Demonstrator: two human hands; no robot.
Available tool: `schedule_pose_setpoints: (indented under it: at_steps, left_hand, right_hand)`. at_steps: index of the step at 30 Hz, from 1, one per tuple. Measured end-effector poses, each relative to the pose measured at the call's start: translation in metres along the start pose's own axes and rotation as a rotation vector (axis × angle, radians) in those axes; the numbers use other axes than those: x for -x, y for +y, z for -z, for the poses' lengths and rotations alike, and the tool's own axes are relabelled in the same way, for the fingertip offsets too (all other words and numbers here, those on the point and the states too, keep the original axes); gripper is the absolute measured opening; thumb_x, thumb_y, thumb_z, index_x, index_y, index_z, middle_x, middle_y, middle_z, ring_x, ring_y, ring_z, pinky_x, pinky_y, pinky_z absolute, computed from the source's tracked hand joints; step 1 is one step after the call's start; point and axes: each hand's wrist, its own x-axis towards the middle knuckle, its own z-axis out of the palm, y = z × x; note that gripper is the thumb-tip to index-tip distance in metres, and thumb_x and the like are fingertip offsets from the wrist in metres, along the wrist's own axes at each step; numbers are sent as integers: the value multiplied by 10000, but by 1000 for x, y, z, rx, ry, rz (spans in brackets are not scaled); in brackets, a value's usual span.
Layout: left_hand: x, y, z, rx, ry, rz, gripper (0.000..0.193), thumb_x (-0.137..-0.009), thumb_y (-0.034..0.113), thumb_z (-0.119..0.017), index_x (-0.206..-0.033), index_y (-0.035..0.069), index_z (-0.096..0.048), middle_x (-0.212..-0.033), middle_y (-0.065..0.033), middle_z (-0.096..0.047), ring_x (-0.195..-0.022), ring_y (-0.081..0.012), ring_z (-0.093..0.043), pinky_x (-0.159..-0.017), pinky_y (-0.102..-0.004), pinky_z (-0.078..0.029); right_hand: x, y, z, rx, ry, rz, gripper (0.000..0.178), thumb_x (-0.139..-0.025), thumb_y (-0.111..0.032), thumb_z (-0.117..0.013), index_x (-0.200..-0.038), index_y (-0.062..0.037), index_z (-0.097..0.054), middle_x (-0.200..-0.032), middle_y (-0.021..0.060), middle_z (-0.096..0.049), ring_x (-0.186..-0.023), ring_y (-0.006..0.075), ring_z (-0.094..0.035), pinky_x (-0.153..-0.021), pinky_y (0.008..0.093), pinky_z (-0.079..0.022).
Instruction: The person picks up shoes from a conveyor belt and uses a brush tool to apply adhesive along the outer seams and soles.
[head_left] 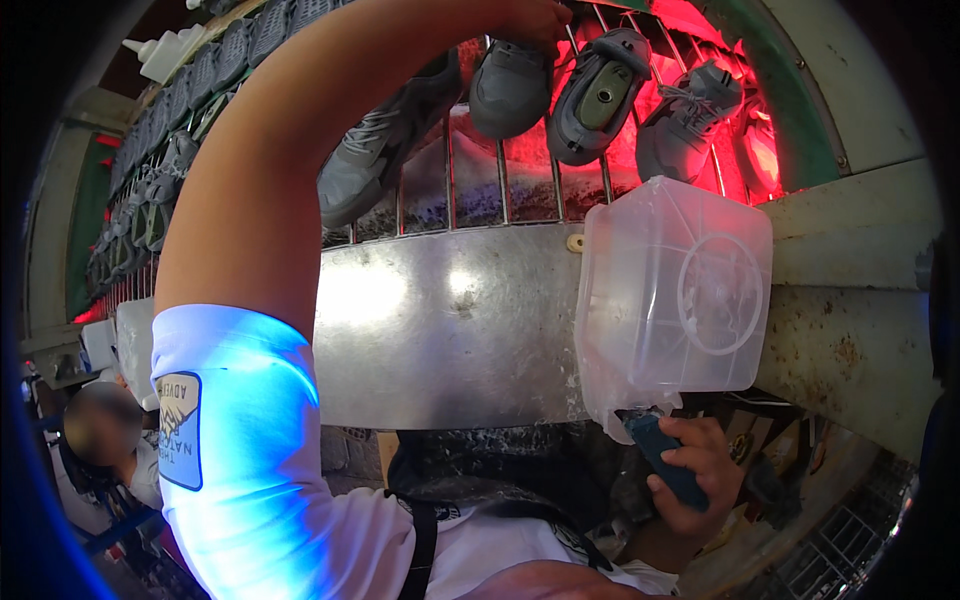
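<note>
My left arm reaches across to the far edge. There my left hand (538, 22), partly cut off by the frame, has its fingers closed at the upper end of a grey shoe (508, 95). That shoe lies toe toward me on metal rods. Low on the right, my right hand (695, 478) is wrapped round a flat, dark teal-blue piece (662, 455), whose exact kind I cannot make out. The piece's upper end meets the near edge of a translucent plastic box (640, 290). Beside the left hand's shoe lies another grey shoe (600, 97) with a pale green insole.
A metal ledge (450, 330) runs before the rods. More grey shoes, including a laced one (690, 120), lie under red light at the far right. Shoe rows (150, 190) fill a rack at left. A person (110, 440) is at the lower left.
</note>
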Motion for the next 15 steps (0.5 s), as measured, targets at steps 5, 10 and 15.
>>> schedule_pose_setpoints:
  at_steps: [5, 10, 15]
  left_hand:
    - [0, -8, 1, 44, 40, -84, 112, -803, 329, -639, -863, 368, -724, -863, 144, -675, -951, -131, -622, -836, -450, -458]
    - [4, -8, 9, 94, 81, -18, 144, -782, 313, -659, -900, 360, -726, -906, 149, -685, -1000, -135, -627, -868, -442, -451]
    - [13, -14, 17, 100, 43, 9, 160, -777, 301, -660, -916, 343, -725, -952, 137, -686, -1042, -139, -623, -891, -435, -451]
  right_hand:
    - [3, 6, 0, -27, 26, -15, 365, -582, -23, -800, -919, -6, -663, -1084, 246, -729, -931, 383, -669, -813, 438, -550]
    - [6, 11, -5, -56, 73, -51, 352, -578, -37, -803, -904, -11, -674, -1079, 241, -735, -931, 379, -672, -804, 438, -552]
    - [3, 9, -4, -54, 31, -28, 379, -604, -12, -796, -959, -13, -663, -1100, 232, -737, -935, 368, -670, -811, 435, -551]
